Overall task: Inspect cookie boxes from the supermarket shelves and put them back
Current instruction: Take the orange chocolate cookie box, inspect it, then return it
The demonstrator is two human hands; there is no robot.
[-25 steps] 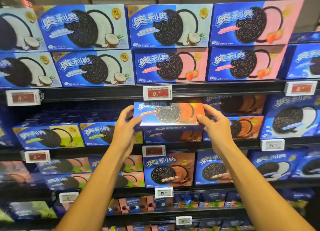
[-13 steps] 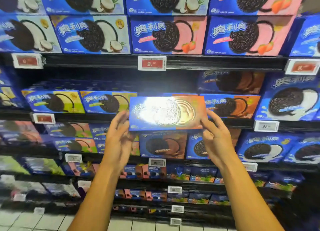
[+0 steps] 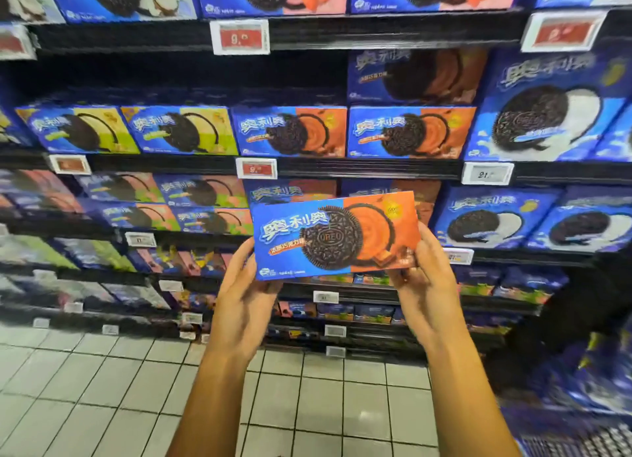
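Observation:
I hold a blue and orange cookie box point(image 3: 337, 234) in front of the shelves, its printed face turned toward me and slightly tilted. My left hand point(image 3: 244, 292) grips its lower left corner, fingers behind and thumb on the edge. Its lower right corner is gripped by my right hand point(image 3: 422, 278). Two matching blue and orange boxes point(image 3: 289, 131) stand on the shelf above, with a dark gap above the left one.
Shelves point(image 3: 342, 167) full of blue cookie boxes in yellow-green, pink and white varieties fill the view, with price tags point(image 3: 256, 167) on the shelf edges. Pale floor tiles point(image 3: 102, 388) lie below. More stock stands at the far right.
The box has come off the shelf and down toward me, now held lower and with its face readable. The view has tilted down, showing the floor.

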